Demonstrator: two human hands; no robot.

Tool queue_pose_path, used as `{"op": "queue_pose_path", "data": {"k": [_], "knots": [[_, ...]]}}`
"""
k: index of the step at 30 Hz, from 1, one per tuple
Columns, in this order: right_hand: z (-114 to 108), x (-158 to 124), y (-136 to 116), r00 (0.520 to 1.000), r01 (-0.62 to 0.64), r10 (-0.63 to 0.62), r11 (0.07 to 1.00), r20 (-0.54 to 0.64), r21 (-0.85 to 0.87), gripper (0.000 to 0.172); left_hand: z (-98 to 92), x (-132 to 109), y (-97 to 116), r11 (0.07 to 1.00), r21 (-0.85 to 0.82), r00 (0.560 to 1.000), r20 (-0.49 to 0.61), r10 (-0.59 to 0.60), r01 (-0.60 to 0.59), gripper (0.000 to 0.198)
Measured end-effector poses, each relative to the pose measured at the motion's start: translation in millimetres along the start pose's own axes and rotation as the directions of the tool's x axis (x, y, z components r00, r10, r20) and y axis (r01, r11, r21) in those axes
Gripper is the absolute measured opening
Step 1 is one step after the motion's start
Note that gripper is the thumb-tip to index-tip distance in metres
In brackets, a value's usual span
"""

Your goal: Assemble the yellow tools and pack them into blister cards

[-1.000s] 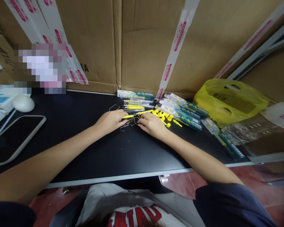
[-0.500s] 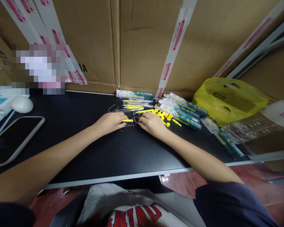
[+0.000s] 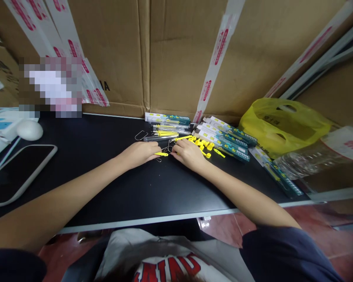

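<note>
The yellow plastic piece [image 3: 161, 154] lies low over the black desk [image 3: 120, 188], between the two hands, just in front of a row of clear tubes [image 3: 167, 133] and a scatter of small yellow parts [image 3: 201, 143].

The likeliest trouble, judging from how things lie, is a tangle. Thin wire hooks [image 3: 166, 150] sit right at the fingertips of both hands, touching or overlapping one another, and a pull on one could drag its neighbours along or spring it off the desk. The yellow piece is small and pinched only at its end, so a slip of the thumb could drop it among the loose yellow parts, where it would be hard to tell apart. The heap of parts and the teal boxes [image 3: 226, 140] lie close beside the right wrist, and a sideways sweep could push them about.

The left hand [image 3: 139, 152] is nearly closed, with fingers curled and thumb and forefinger pinching the yellow piece. The right hand [image 3: 188, 153] is curled palm down, its fingertips on the wire hooks. Whether it grips one or only presses on them cannot be told at this size.
</note>
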State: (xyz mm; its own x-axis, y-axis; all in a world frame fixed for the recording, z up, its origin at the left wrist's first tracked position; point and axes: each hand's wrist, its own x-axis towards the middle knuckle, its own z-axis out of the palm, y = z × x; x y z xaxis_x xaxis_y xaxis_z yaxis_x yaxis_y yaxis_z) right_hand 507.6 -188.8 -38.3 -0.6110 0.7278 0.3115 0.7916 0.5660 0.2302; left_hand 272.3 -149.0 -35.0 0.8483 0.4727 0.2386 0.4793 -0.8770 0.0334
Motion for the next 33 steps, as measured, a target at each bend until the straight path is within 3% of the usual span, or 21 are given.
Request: {"op": "queue_pose_path", "data": {"k": [8, 16, 20, 25, 27, 30, 33], "knots": [[0, 1, -1, 1.000, 0.004, -0.004, 1.000, 0.011, 0.026, 0.023, -13.3, 6, 3, 0.992, 0.127, 0.985, 0.175, 0.003, -0.026, 0.013], [-4, 2, -4, 1.000, 0.007, -0.007, 1.000, 0.023, 0.029, 0.023, -18.7, 10, 5, 0.999, 0.036, 0.974, 0.220, -0.047, 0.040, 0.009], [-5, 0, -4, 1.000, -0.016, 0.015, 0.997, 0.012, 0.071, 0.019, -13.5, 5, 2, 0.994, -0.071, 0.986, 0.153, -0.070, 0.081, 0.009], [-8, -4, -2, 0.989, -0.054, 0.094, 0.951, -0.118, 0.303, 0.037, -9.4, 2, 0, 0.948, -0.307, 0.996, 0.013, -0.083, 0.083, 0.008], [-11, -5, -1, 0.986, -0.011, 0.077, 0.915, -0.147, 0.403, 0.031, -9.1, 3, 2, 0.911, -0.408, 0.995, -0.048, -0.089, 0.061, 0.008], [-18, -5, -1, 0.986, 0.024, 0.066, 0.849, -0.151, 0.528, 0.016, -9.4, 4, 7, 0.828, -0.551, 0.977, -0.100, -0.186, 0.101, 0.009], [-23, -5, -3, 0.987, -0.002, 0.104, 0.764, -0.120, 0.645, 0.017, -9.0, 6, 11, 0.722, -0.667, 0.942, -0.093, -0.323, 0.182, 0.011]]}}
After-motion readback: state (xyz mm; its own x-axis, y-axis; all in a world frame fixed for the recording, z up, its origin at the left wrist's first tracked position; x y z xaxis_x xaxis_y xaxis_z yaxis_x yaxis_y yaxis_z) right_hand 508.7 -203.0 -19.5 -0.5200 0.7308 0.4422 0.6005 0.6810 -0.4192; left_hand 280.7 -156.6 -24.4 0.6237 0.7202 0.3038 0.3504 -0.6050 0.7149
